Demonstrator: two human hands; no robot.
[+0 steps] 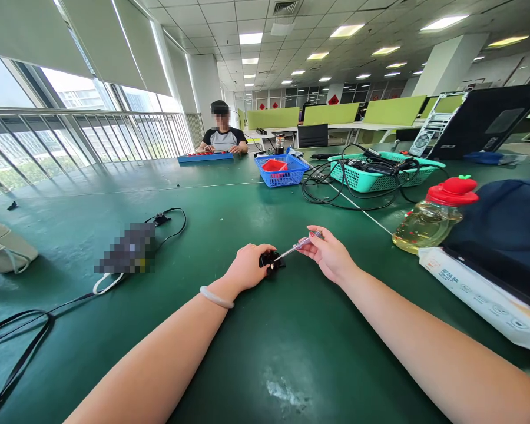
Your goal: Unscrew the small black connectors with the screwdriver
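Observation:
On the green tabletop, my left hand is closed around a small black part, whose exact kind I cannot make out. A pale bracelet circles that wrist. My right hand grips a screwdriver by its clear purplish handle, fingers pinched near the top. The metal shaft slants down to the left, and its tip meets the black part or lies right at it. My left fingers hide some of the black part.
A blue basket with a red piece, a green basket of black cables, and a red-lidded bottle stand beyond. A white packet lies right, a blurred dark box with cables left. Another person sits across the table.

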